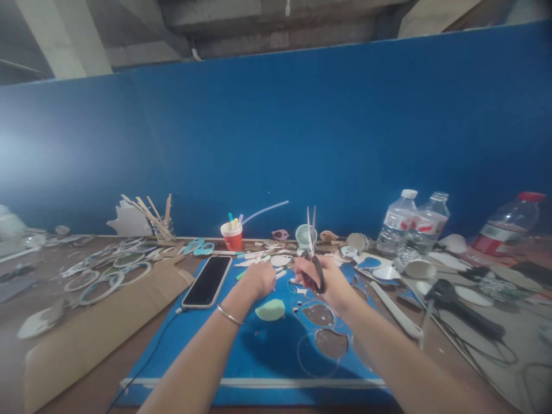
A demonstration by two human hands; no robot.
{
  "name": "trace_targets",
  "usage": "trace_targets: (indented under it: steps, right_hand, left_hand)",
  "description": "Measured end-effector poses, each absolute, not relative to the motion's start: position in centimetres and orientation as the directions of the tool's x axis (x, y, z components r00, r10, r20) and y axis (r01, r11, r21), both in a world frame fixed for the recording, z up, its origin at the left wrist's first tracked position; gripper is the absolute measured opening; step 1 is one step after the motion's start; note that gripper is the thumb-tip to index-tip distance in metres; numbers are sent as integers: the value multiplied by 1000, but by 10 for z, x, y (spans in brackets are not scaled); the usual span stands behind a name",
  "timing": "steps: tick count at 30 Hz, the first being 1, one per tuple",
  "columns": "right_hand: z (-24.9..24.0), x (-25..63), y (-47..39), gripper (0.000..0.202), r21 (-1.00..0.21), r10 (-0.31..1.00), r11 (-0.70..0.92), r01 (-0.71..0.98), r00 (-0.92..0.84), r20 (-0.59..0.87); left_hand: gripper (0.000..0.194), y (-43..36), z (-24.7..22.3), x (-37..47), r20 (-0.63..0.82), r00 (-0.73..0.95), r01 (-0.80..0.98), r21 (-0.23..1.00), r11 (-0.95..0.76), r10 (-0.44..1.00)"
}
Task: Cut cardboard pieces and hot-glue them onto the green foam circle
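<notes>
My right hand is closed round the dark handles of a pair of scissors. The blades point up and away from me, slightly apart. To the left, my left hand, with a silver bangle on the wrist, is curled shut over small pieces on the work surface. Its fingertips face away, so anything in them is hidden. Just below the hands lies a pale green leaf-shaped cutout on a blue sheet. Right of it, the sheet has several leaf-shaped holes.
Left of my hands lies a phone with a cable. Behind stand a red-and-white paper cup of strips and a small green fan. Plastic bottles, a glue gun and scraps crowd the right. Cardboard and rings lie left.
</notes>
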State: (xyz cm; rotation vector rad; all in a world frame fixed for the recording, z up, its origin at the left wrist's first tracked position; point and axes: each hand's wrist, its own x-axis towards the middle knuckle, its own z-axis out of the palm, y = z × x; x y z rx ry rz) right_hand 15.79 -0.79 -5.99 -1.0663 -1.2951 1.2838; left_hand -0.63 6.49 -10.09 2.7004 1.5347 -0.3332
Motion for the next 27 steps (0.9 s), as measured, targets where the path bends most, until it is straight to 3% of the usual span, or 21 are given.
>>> trace_targets:
  steps: [22,27]
  right_hand:
    - [-64,156,-8,32,-998,992,33,-44,-117,38]
    - [-65,156,-7,32,-998,993,23,-66,-116,31]
  left_hand:
    - [28,62,-106,0,-223,417,900,-35,-435,881]
    - [18,64,-108,-1,-192,442,894,19,-447,876]
